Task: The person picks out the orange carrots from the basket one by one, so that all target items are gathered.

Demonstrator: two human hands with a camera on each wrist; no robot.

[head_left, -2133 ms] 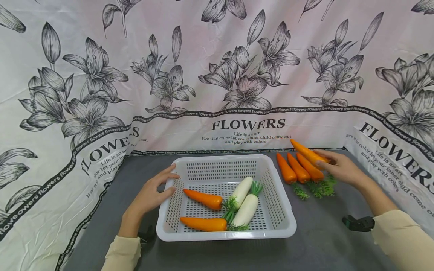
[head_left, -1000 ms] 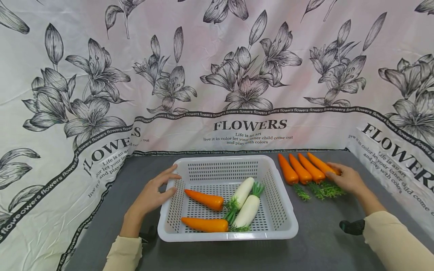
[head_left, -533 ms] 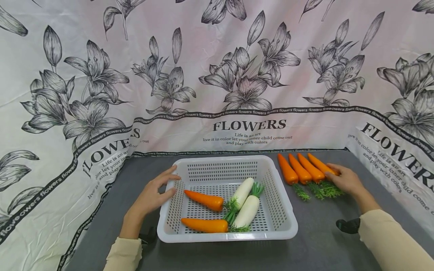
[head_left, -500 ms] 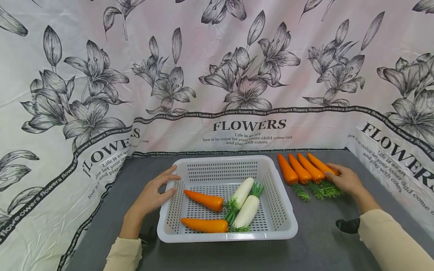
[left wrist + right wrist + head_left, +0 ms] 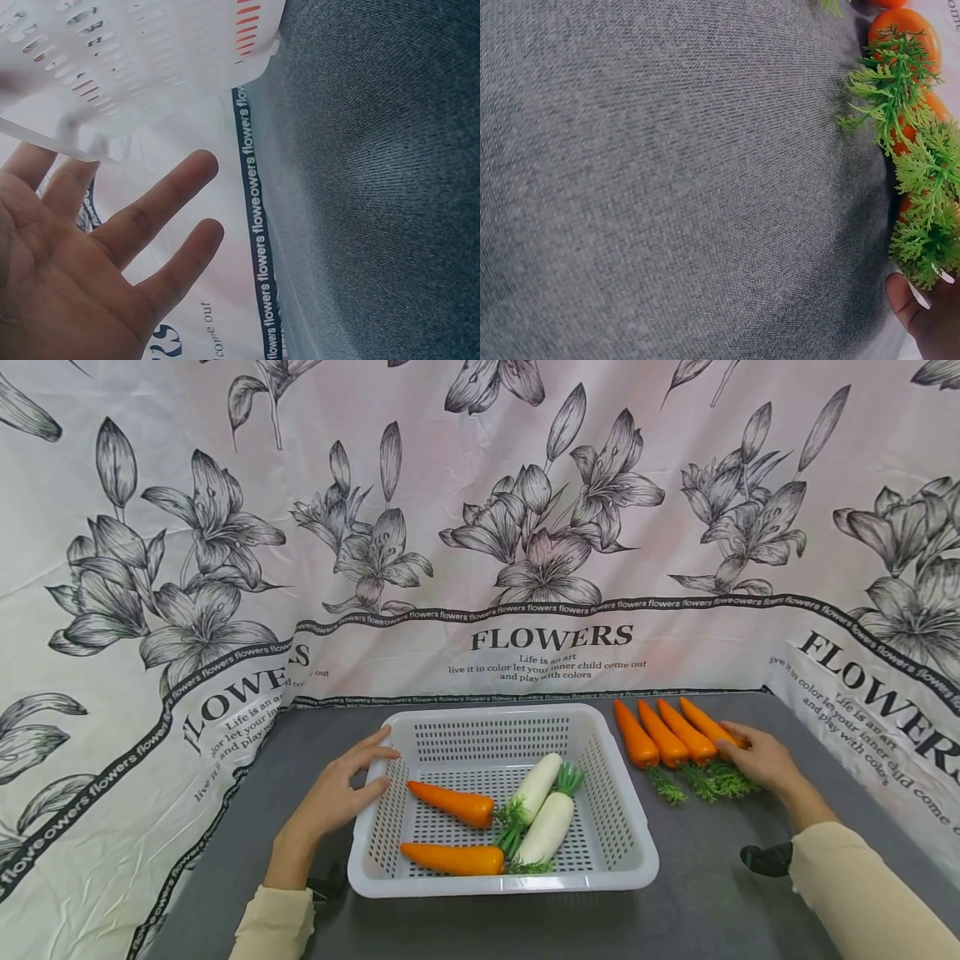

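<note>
In the head view, my left hand (image 5: 333, 789) rests on the left rim of a white perforated plastic basket (image 5: 502, 883), its fingers fairly straight. The left wrist view shows that hand (image 5: 90, 247) with spread fingers beside the basket wall (image 5: 150, 52). Inside the basket lie two orange carrots (image 5: 453, 803) and two white radishes (image 5: 546, 827) with green tops. At the right, my right hand (image 5: 761, 756) pinches the thick end of the rightmost carrot (image 5: 701, 718) in a row lying on the table. In the right wrist view, its thumb (image 5: 904, 300) is beside leafy carrot greens (image 5: 930, 240).
To the right of the basket, several carrots (image 5: 636, 739) lie side by side, tips toward the back. Their greens (image 5: 705, 781) point toward me. A grey cloth (image 5: 697, 893) covers the table. A flower-printed curtain (image 5: 420, 660) stands behind and at both sides.
My right hand has lowered the rightmost carrot from above the others onto the table at the row's right end. Over the last half second it has barely moved. The left hand stays put.
</note>
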